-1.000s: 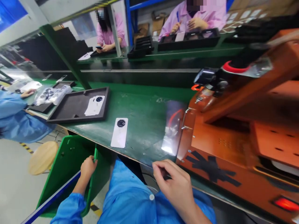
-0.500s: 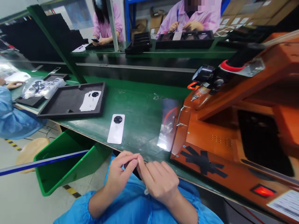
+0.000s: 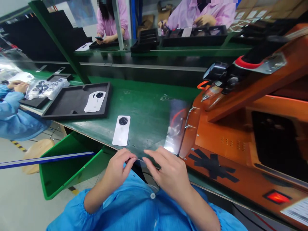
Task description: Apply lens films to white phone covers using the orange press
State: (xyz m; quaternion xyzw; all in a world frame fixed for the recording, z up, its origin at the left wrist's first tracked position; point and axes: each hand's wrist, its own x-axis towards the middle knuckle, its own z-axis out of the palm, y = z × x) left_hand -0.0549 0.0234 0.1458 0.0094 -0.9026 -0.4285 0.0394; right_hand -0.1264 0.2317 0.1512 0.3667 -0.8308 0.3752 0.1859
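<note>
My left hand [image 3: 118, 170] and my right hand [image 3: 167, 173] are close together at the near edge of the green table [image 3: 146, 112], above my blue smock. Both have fingertips pinched, almost touching each other, on something thin that I cannot make out. A white phone back cover [image 3: 121, 130] with a round black camera ring lies flat on the table just beyond my left hand. A clear shiny film [image 3: 175, 128] lies on the table beyond my right hand, against the orange machine [image 3: 231, 134].
A black tray [image 3: 69, 104] holding white back covers [image 3: 94, 101] sits at the left. A green bin [image 3: 64, 166] hangs below the table edge. A co-worker's blue sleeve [image 3: 12, 112] is at far left. Two people in pink work across the line.
My left hand left the green bin's edge and came over to meet my right hand. Both hands then rose a little to the table edge.
</note>
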